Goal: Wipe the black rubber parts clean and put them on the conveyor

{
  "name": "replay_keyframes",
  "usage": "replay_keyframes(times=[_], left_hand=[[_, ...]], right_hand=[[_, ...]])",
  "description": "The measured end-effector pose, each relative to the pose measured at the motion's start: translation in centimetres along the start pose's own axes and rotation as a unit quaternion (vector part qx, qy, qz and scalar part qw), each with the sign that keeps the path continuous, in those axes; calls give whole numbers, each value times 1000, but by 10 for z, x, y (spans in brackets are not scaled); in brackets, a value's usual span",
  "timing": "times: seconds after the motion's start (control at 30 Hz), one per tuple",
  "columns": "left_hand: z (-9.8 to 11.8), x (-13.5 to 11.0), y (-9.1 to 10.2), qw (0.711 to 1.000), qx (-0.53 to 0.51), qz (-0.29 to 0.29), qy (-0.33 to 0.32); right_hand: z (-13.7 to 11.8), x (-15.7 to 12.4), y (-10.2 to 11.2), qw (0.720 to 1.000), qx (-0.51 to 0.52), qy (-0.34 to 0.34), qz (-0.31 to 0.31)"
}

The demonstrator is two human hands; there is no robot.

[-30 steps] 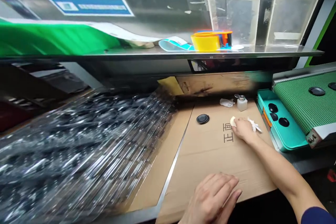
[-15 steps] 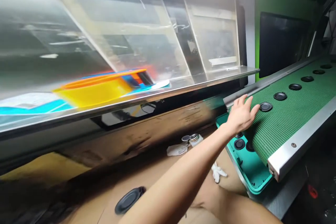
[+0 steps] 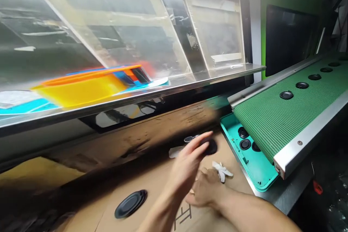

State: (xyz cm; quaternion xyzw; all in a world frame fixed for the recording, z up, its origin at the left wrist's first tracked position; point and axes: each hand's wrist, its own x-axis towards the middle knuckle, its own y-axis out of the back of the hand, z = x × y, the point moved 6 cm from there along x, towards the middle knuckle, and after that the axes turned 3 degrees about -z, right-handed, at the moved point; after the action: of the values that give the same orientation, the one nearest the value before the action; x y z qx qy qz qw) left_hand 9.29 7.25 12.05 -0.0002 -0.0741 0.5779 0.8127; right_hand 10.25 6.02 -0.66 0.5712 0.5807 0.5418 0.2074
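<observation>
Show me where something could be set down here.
Bare cardboard lies between the white cloth and teal tray, and left of the black disc. The green mesh belt has gaps between its discs. The left hand and right hand crowd the middle.

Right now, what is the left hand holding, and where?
The left hand appears to pinch a black disc by its edge with its fingertips, though blur leaves this uncertain.

A printed Chinese character [image 3: 183, 216], cut off by the frame, on a cardboard sheet [image 3: 136, 175]
</observation>
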Motion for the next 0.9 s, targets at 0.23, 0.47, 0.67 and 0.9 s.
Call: replay_keyframes(times=[0.23,0.47,0.67,0.9], left_hand=[[-123,-79,167,954,-96,240,153],[-127,-83,134,929,-271,206,149],[-117,-81,126,907,-370,172,103],[-128,-81,116,885,-420,117,165]], right_hand=[[2,1,15,992,22,-75,103],[-49,-23,15,993,75,45,85],[-61,-15,9,997,23,40,54],[-66,-12,-3,999,-8,35,-18]])
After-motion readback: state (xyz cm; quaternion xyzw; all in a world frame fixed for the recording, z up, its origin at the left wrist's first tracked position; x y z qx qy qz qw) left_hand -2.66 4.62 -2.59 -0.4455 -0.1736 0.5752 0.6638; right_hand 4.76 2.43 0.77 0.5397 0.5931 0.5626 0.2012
